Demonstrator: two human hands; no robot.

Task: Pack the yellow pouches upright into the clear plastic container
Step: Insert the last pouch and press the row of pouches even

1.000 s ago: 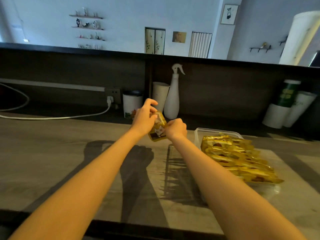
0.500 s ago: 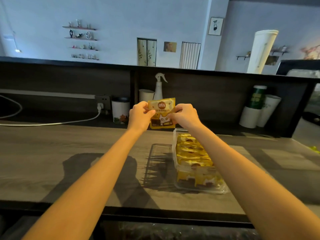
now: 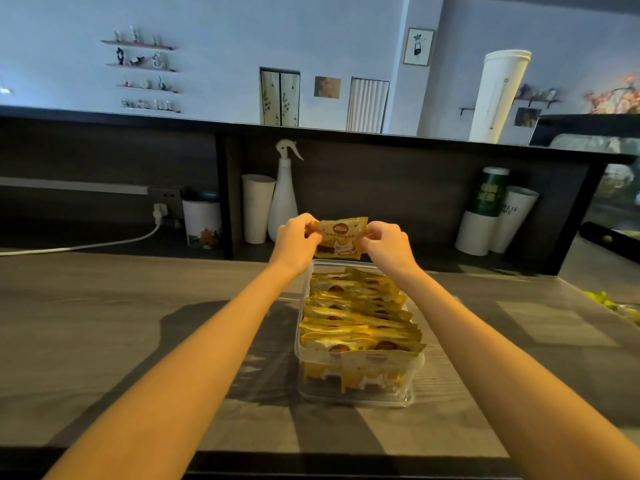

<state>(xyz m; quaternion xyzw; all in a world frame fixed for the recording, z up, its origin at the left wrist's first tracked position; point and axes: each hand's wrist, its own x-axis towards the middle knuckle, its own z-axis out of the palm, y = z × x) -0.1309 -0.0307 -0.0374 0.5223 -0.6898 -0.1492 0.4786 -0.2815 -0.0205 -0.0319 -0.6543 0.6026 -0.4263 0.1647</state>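
A yellow pouch [image 3: 341, 239] with a cat print hangs upright in the air, just above the far end of the clear plastic container [image 3: 356, 398]. My left hand [image 3: 298, 239] pinches its left edge and my right hand [image 3: 388, 245] pinches its right edge. The container stands on the wooden counter in front of me, and several yellow pouches [image 3: 360, 320] stand upright inside it in a row from near to far.
At the back of the counter stand a white spray bottle [image 3: 284, 199], a white cup [image 3: 257, 207], a printed canister [image 3: 202, 220] and stacked cups [image 3: 491, 213]. A white cable [image 3: 86, 245] runs from a wall socket on the left. Yellow-green items [image 3: 613, 303] lie at the right edge.
One second ago both hands held the pouch turned sideways, left of the container. They have turned it to face me and brought it over the container's far end, slightly lower than before.
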